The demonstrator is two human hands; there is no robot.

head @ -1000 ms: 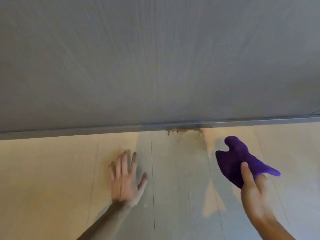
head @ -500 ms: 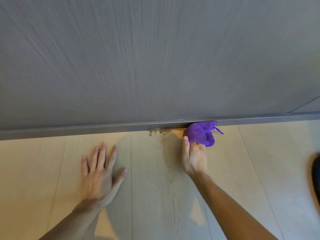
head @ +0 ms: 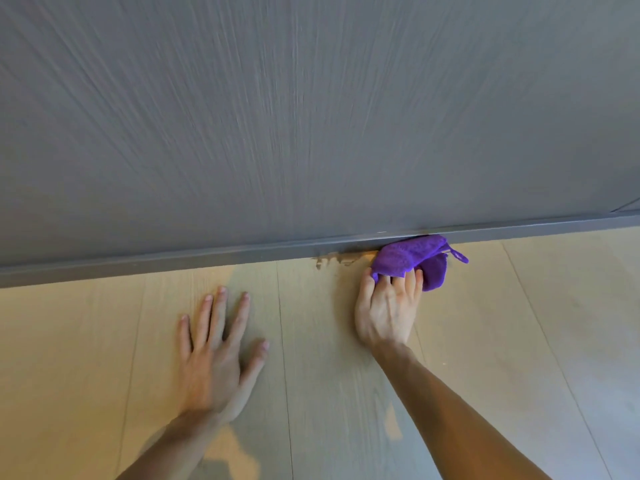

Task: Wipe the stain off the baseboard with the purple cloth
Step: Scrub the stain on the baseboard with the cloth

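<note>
A grey baseboard (head: 173, 263) runs along the foot of the wall, rising slightly to the right. A brown stain (head: 337, 259) smears its lower edge and the floor just below. The purple cloth (head: 412, 259) is bunched up and pressed against the baseboard at the stain's right end. My right hand (head: 388, 310) grips the cloth from below, fingertips tucked under it. My left hand (head: 214, 348) lies flat on the floor with fingers spread, left of the stain and well short of the baseboard.
A grey wood-grain wall panel (head: 311, 116) fills the upper half of the view. The pale plank floor (head: 519, 341) stretches out below it. A seam in the wall shows at the far right (head: 627, 206).
My right hand carried the cloth from mid-air up to the baseboard and now presses it there. My left hand stays flat on the floor.
</note>
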